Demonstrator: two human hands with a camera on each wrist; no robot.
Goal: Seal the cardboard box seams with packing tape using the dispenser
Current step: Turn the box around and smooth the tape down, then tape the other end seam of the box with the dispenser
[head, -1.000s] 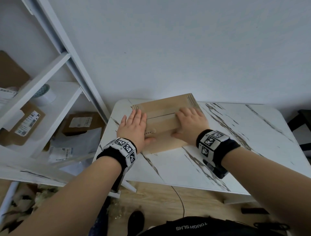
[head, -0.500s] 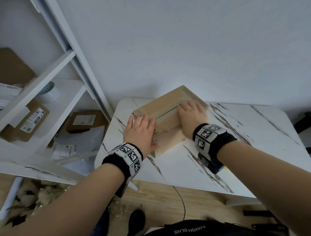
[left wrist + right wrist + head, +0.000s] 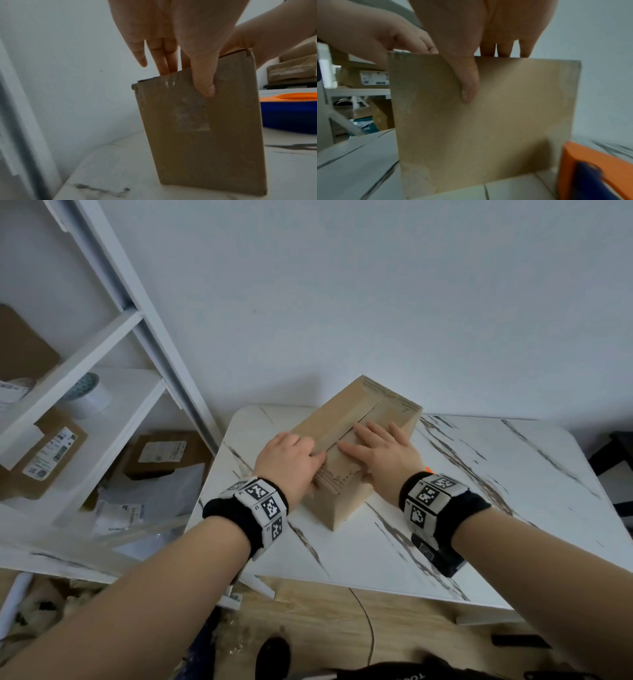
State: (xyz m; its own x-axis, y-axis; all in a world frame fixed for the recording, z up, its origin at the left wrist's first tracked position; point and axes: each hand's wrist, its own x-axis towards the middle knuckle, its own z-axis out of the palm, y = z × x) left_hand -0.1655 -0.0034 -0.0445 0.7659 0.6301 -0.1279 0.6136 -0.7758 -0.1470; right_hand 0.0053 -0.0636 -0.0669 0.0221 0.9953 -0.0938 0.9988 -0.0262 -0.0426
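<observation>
Head view: cardboard box sat diagonally at the back left of the marble-patterned table, near the white wall, top flaps closed along a central seam running away toward the wall. Left hand lay on the left flap with fingers straight and close together, thumb laid down the near end face over an old patch of clear tape, as seen from the left wrist. Right hand lay flat on the right flap, fingers extended and slightly spread, thumb pressed down the side face in the right-wrist view. Neither hand curled round anything; both simply pressed on the box. Orange-and-blue tape dispenser rested on the table just beside the box on its right, mostly hidden behind the right wrist from the head. White shelving unit stood to the left, holding a roll of white tape and several labelled parcels. Wooden floor showed below the table edge.
</observation>
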